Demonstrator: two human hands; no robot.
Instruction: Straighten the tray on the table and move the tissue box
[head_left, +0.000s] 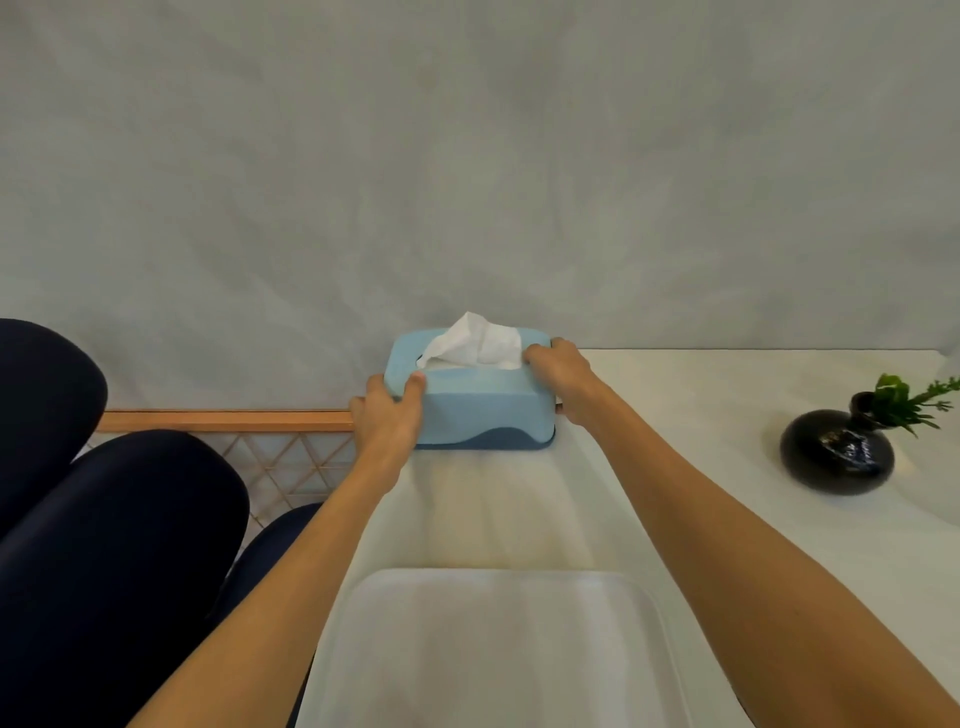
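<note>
A light blue tissue box (485, 405) with a darker blue base and a white tissue sticking out of its top stands at the far edge of the white table (701, 415), close to the grey wall. My left hand (387, 415) grips its left end, thumb on top. My right hand (558, 371) holds its right end, fingers curled over the top corner. A white, rounded rectangular tray (498, 644) lies on the table near me, between my forearms, its edges roughly square to the table.
A black round vase (836, 449) with green sprigs stands on the table's right side. Dark blue cushions (119, 545) fill the left. Behind them runs a wooden rail with lattice (280, 457). The grey wall (467, 156) rises right behind the table.
</note>
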